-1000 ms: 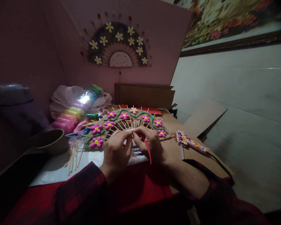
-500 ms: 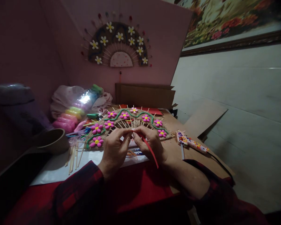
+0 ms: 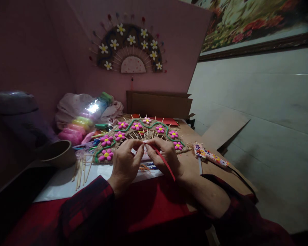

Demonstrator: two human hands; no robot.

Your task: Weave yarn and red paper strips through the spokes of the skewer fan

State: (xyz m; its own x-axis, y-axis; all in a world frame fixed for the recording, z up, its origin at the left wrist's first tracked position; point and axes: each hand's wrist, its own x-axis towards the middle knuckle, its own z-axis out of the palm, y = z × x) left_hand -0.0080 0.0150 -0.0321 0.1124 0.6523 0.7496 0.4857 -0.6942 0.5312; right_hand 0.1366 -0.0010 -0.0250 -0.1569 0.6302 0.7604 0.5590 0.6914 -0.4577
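Between the fingertips of both hands is one end of a narrow red strip, paper or ribbon. My left hand pinches it from the left, thumb against forefinger. My right hand is closed on it too, and the strip's loose length hangs down over that hand toward the wrist. The pinched end itself is mostly hidden by the fingers. Just behind the hands lies a fan-shaped, twine-covered piece with pink clay-like flowers, a wavy green line and thin sticks; the hands cover part of its front.
Loose wooden sticks lie on a white sheet at left, near a round brown container. A flower-patterned glue gun with a black cord is on the right. Bagged coloured clay and cardboard stand behind. A similar fan hangs above.
Both hands stay almost in place, fingertips still together on the strip. The strip's free end has shifted slightly up and to the right.
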